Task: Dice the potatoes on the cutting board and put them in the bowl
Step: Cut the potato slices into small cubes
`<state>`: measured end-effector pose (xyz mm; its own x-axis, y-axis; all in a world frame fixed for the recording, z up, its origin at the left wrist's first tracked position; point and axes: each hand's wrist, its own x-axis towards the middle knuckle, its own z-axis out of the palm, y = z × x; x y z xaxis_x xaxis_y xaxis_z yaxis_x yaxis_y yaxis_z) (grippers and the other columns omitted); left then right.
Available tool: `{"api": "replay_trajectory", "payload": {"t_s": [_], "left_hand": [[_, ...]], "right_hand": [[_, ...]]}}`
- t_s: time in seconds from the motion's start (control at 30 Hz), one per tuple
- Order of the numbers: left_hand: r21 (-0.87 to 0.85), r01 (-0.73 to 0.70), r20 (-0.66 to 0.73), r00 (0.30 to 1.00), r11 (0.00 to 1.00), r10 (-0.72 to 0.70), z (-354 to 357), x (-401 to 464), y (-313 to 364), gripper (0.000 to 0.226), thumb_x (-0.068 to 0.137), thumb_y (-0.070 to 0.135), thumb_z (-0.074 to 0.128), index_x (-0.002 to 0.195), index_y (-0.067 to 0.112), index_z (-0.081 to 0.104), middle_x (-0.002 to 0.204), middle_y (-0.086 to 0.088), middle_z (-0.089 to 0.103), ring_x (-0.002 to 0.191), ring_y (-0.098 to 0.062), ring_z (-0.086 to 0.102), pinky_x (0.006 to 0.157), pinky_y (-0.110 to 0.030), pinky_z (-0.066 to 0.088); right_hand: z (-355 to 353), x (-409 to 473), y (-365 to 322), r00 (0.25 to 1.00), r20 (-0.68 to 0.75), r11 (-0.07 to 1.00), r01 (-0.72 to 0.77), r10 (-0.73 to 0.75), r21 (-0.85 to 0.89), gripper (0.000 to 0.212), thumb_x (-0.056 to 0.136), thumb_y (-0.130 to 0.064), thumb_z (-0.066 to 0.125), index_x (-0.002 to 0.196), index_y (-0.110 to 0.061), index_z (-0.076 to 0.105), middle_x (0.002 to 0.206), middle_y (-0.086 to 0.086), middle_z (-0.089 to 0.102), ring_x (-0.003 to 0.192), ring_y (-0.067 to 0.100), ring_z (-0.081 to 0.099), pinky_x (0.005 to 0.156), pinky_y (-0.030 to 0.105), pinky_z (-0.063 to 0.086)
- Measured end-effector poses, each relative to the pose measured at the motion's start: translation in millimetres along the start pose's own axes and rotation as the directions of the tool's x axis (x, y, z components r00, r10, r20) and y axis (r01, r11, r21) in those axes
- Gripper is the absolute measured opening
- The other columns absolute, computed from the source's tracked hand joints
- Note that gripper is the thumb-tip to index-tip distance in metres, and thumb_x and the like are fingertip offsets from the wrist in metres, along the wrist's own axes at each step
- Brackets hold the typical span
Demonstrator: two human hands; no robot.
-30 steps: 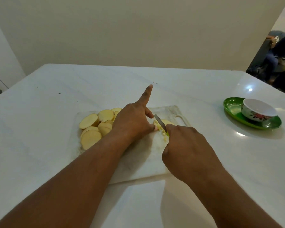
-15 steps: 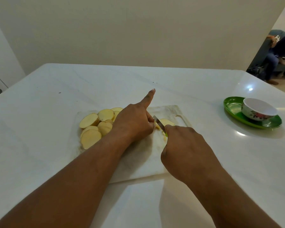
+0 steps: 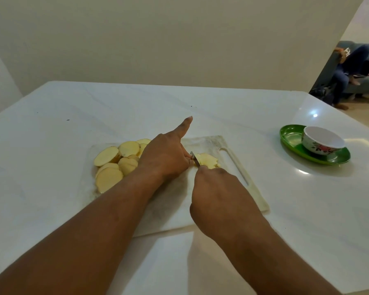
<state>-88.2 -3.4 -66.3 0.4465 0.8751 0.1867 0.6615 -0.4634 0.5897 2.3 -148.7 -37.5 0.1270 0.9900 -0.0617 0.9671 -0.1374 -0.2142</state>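
a white cutting board lies on the pale marble worktop, its handle slot toward the right. on the board's left part sits a heap of round potato slices, overlapping one another. near the board's middle lies another potato piece, partly cut. the left hand rests on the board beside that piece, its grip curled down with the fingertips against the potato, while the index finger sticks straight out and points away over the worktop. the right hand has its grip clamped round the handle of a knife; only a short bit of the blade shows, between the two hands, with its edge down on the potato piece. well apart to the right, a white bowl with a red flower pattern stands on a green plate. what the bowl holds cannot be told from this angle.
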Motion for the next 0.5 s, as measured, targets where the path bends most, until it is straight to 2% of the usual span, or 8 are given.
{"api": "replay_trajectory", "payload": {"t_s": [0.07, 0.13, 0.2, 0.23, 0.3, 0.33, 0.4, 0.5], "left_hand": [[0.001, 0.012, -0.004, 1.000, 1.000, -0.012, 0.3, 0.3, -1.1, 0.106, 0.080, 0.023, 0.077, 0.157, 0.057, 0.013, 0.080, 0.018, 0.075, 0.090, -0.005, 0.070, 0.093, -0.037, 0.058], [0.004, 0.016, -0.002, 1.000, 1.000, -0.016, 1.6, 0.9, -1.8, 0.105, 0.080, 0.026, 0.077, 0.156, 0.058, 0.013, 0.080, 0.017, 0.075, 0.089, -0.007, 0.069, 0.091, -0.037, 0.059], [0.009, 0.010, -0.003, 1.000, 1.000, -0.010, 2.4, 1.2, -2.4, 0.103, 0.080, 0.028, 0.077, 0.156, 0.058, 0.014, 0.079, 0.018, 0.074, 0.089, -0.006, 0.069, 0.089, -0.037, 0.059], [0.012, 0.008, -0.005, 1.000, 1.000, -0.008, 2.3, 1.1, -2.9, 0.102, 0.080, 0.030, 0.077, 0.156, 0.058, 0.015, 0.079, 0.019, 0.074, 0.090, -0.005, 0.069, 0.089, -0.037, 0.059], [0.012, 0.004, -0.006, 1.000, 1.000, -0.004, 2.4, 0.6, -3.1, 0.102, 0.080, 0.030, 0.078, 0.156, 0.058, 0.015, 0.078, 0.020, 0.074, 0.091, -0.004, 0.069, 0.089, -0.036, 0.058], [0.012, 0.003, -0.003, 1.000, 1.000, -0.003, 2.6, 0.3, -2.6, 0.103, 0.080, 0.030, 0.078, 0.156, 0.058, 0.015, 0.078, 0.021, 0.074, 0.091, -0.005, 0.069, 0.090, -0.036, 0.058], [0.011, 0.003, 0.005, 1.000, 1.000, -0.003, 1.7, -0.5, -0.9, 0.104, 0.081, 0.029, 0.080, 0.156, 0.057, 0.014, 0.079, 0.022, 0.074, 0.093, -0.004, 0.069, 0.091, -0.036, 0.058], [0.012, -0.011, 0.017, 1.000, 1.000, 0.010, -1.2, -2.7, 1.7, 0.102, 0.084, 0.028, 0.080, 0.157, 0.055, 0.015, 0.081, 0.023, 0.075, 0.094, -0.003, 0.068, 0.092, -0.036, 0.057]], "right_hand": [[0.2, 0.3, -0.3, 0.999, 0.047, 1.000, -0.007, 0.008, -0.016, 0.038, 0.105, -0.019, 0.040, 0.143, -0.016, 0.040, 0.142, 0.003, 0.048, 0.126, 0.015, 0.050, 0.095, 0.023, 0.036], [-0.8, -1.7, -1.8, 0.997, 0.069, 0.999, -0.024, 0.026, -0.028, 0.039, 0.105, -0.021, 0.040, 0.143, -0.016, 0.040, 0.143, 0.004, 0.047, 0.127, 0.016, 0.049, 0.095, 0.023, 0.037], [-3.2, -6.8, -4.8, 0.998, 0.050, 0.999, -0.034, 0.036, -0.033, 0.036, 0.104, -0.020, 0.043, 0.139, -0.015, 0.043, 0.137, 0.004, 0.051, 0.116, 0.017, 0.054, 0.082, 0.022, 0.035], [-5.2, -10.7, -7.1, 0.999, 0.022, 0.999, -0.032, 0.033, -0.043, 0.034, 0.102, -0.018, 0.045, 0.136, -0.015, 0.046, 0.130, 0.004, 0.055, 0.102, 0.016, 0.056, 0.076, 0.020, 0.033], [-9.7, -21.7, -10.4, 0.999, -0.028, 0.998, -0.029, 0.027, -0.062, 0.030, 0.099, -0.016, 0.048, 0.129, -0.016, 0.048, 0.108, 0.003, 0.055, 0.073, 0.011, 0.046, 0.063, 0.020, 0.034], [-11.4, -28.2, -11.8, 0.998, -0.050, 0.997, -0.029, 0.025, -0.069, 0.029, 0.098, -0.015, 0.049, 0.126, -0.016, 0.048, 0.097, 0.001, 0.050, 0.065, 0.009, 0.039, 0.054, 0.019, 0.030], [-12.8, -38.6, -13.4, 0.998, -0.061, 0.997, -0.034, 0.030, -0.074, 0.025, 0.095, -0.014, 0.050, 0.120, -0.017, 0.048, 0.083, -0.004, 0.039, 0.059, 0.007, 0.033, 0.047, 0.018, 0.024], [-15.6, -50.1, -9.5, 0.997, -0.074, 0.998, -0.011, 0.007, -0.056, 0.026, 0.092, -0.014, 0.047, 0.117, -0.019, 0.047, 0.077, -0.007, 0.038, 0.060, 0.006, 0.039, 0.049, 0.018, 0.027]]}}
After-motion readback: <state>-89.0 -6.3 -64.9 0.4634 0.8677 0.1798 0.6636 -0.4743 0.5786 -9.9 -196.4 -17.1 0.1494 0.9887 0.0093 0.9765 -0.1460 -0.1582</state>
